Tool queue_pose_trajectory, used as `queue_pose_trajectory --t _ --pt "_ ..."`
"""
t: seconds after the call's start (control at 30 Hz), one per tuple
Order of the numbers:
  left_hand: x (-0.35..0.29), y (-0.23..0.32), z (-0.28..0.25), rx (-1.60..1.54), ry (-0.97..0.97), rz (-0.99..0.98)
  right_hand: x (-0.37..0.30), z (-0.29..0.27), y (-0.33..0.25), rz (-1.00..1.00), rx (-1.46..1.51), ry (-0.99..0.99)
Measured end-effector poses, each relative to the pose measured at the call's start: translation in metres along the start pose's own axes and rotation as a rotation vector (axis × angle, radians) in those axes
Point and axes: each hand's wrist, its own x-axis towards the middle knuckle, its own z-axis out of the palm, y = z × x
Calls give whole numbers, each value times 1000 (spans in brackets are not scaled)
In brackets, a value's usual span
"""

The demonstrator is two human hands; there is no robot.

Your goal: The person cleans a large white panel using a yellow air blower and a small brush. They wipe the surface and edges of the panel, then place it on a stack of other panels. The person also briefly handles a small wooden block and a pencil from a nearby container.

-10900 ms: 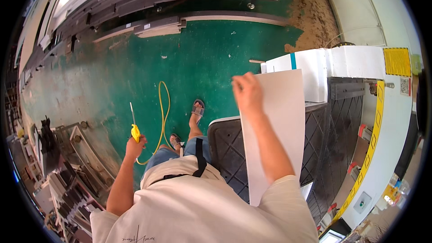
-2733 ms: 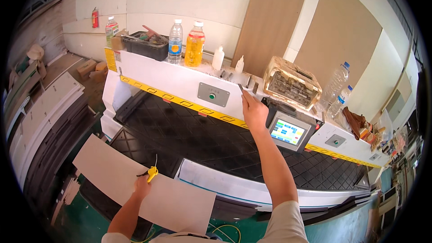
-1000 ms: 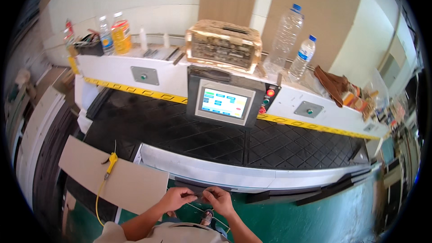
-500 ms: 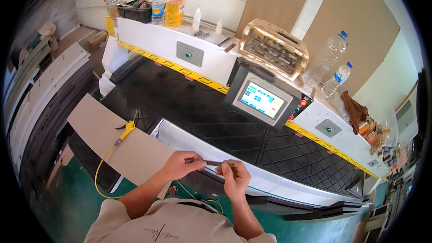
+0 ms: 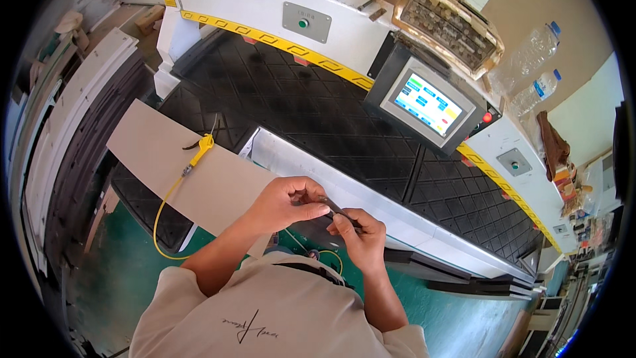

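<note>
With the hands as the dial's centre, the machine's white beam [image 5: 238,0] sweeps from eleven o'clock round to three, and its black ribbed bed [image 5: 291,106] spreads below it toward twelve. The beige board [image 5: 156,149] lies at ten o'clock, running in under the left forearm [image 5: 222,252]; the control screen [image 5: 427,103] is lit between one and two. A yellow hose [image 5: 159,222] loops off the board at nine, feeding the yellow blow gun [image 5: 205,146], which rests on the board at ten with its nozzle past the far edge. The left hand [image 5: 285,205] pinches one end of a small dark strip [image 5: 338,211], its grip closed; the right hand [image 5: 361,235] has its grip closed on the other end, toward four o'clock. The fingers cover much of the strip, so its exact shape is hard to tell. Held by fingertips in mid-air, it could slip and drop toward the green floor [image 5: 132,252] if either pinch loosened. A snag on the hanging hose might drag the gun off, and a shift of that forearm could nudge the board.
</note>
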Motion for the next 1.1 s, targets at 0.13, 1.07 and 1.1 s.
queue_pose_trajectory --t 0.13,1.07,1.1 --pt "0 14 4 77 25 4 -6 -1 4 -26 -34 -7" --pt "-22 -14 -12 253 -101 -163 -15 -16 7 100 156 -4" --pt "-18 -16 -14 270 -96 -150 -14 -18 12 79 172 3"
